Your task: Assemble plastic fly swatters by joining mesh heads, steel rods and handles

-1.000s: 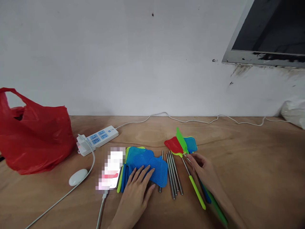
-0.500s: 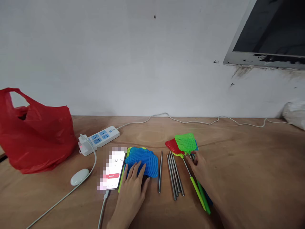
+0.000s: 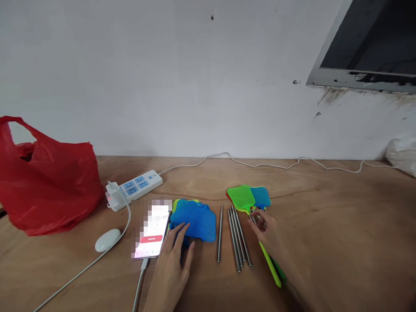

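Note:
My left hand (image 3: 173, 264) lies with fingers spread at the near left edge of a pile of blue mesh fly swatter heads (image 3: 195, 222), a yellow-green one partly beneath them. My right hand (image 3: 268, 232) has its thumb and forefinger curled around the necks of the fly swatters at right, hiding the exact contact. A green fly swatter head (image 3: 242, 197) overlaps a red one, and a blue head (image 3: 261, 196) lies beside it. A yellow-green handle (image 3: 271, 266) points toward me. Between my hands lie several metal rods (image 3: 235, 238) in a bunch and a single metal rod (image 3: 220, 236).
A lit phone (image 3: 152, 229) on a cable lies left of my left hand. Farther left are a white power strip (image 3: 151, 181), a white oval device (image 3: 108, 240) and a red plastic bag (image 3: 52, 186). A thin cable (image 3: 260, 165) runs along the wall.
The green fly swatter head has shifted left over the red one, uncovering the blue head. My left hand has slid back toward me and left on the pile.

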{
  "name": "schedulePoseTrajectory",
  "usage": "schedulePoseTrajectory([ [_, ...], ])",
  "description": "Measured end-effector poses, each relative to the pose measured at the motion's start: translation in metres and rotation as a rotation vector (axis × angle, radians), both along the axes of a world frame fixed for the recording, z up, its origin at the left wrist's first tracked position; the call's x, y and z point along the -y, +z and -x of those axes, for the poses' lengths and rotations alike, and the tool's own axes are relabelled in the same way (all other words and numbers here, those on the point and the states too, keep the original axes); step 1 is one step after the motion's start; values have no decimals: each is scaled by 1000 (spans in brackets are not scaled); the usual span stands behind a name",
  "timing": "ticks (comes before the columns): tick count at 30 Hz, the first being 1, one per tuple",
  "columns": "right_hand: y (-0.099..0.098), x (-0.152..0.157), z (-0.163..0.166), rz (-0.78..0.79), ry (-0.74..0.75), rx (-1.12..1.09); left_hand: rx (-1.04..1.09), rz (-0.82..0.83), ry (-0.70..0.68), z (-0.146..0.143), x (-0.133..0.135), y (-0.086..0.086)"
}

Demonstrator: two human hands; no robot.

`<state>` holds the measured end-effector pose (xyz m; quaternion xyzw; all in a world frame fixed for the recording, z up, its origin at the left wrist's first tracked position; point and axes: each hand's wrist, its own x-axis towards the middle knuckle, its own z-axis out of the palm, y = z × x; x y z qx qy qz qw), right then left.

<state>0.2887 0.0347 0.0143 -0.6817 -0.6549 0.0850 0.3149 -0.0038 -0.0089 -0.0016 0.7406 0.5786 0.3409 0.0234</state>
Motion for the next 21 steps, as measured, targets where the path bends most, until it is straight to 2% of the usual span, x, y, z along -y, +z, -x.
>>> schedulePoseTrajectory([
  [5,5,12,18,54,115,101,2,-27,51,10,3,4],
  [11,11,17,30,168,112,199,-117,-11,6,7,6,5],
  [21,10,17,32,212,74,247,-122,5,-11,5,13,3],
])
